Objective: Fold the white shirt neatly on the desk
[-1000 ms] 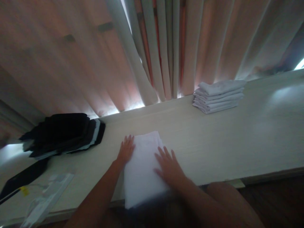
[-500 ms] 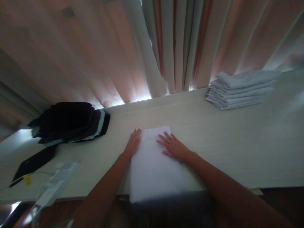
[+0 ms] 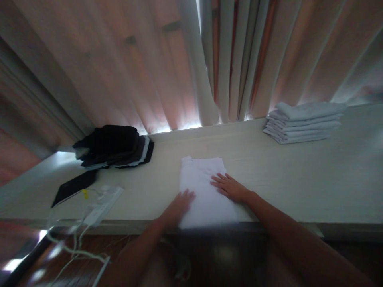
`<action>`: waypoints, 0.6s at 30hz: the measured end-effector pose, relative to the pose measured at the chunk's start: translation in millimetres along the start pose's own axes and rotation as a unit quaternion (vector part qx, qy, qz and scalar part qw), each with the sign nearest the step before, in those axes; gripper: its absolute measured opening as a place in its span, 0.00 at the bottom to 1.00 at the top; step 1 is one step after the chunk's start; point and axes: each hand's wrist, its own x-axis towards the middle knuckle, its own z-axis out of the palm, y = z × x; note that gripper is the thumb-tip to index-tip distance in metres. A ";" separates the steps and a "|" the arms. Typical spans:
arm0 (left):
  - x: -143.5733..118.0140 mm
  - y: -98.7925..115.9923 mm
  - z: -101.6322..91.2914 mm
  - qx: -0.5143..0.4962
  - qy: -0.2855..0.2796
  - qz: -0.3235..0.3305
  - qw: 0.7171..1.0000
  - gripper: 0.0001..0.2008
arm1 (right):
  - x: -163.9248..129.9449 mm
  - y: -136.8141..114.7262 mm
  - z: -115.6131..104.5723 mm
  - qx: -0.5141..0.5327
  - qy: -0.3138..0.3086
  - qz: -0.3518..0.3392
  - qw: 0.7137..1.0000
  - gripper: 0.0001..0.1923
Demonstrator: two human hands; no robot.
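Observation:
A white folded cloth, perhaps a garment, lies flat on the pale table, its near end at the front edge. My right hand rests palm down on the cloth's right side, fingers spread. Blurred by motion, my left hand is over the lower left side of the cloth with its fingers stretched out. Neither hand grips anything. Whether the left palm presses on the cloth or hovers just over it, I cannot tell.
Several folded white cloths are stacked at the back right. At the back left is a pile of dark folded clothes. A flat black object and a white power strip with cables lie at the left. Curtains hang behind.
My left hand has slid from the cloth's upper left corner toward me along its left side. The right hand stays on the cloth, slightly lower. The camera view has shifted left.

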 end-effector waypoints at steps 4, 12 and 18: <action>-20.3 -18.4 -12.7 0.009 0.059 -0.038 0.997 0.31 | -12.5 -3.2 -8.0 -0.011 0.019 -0.041 0.999 0.28; -51.5 14.3 -1.4 0.006 -0.006 0.027 1.000 0.46 | -73.8 -26.0 -16.0 0.024 -0.095 -0.077 0.992 0.51; -44.8 21.6 -3.2 0.065 0.025 0.047 0.996 0.41 | -114.7 -42.3 -5.7 -0.016 -0.081 -0.094 0.992 0.53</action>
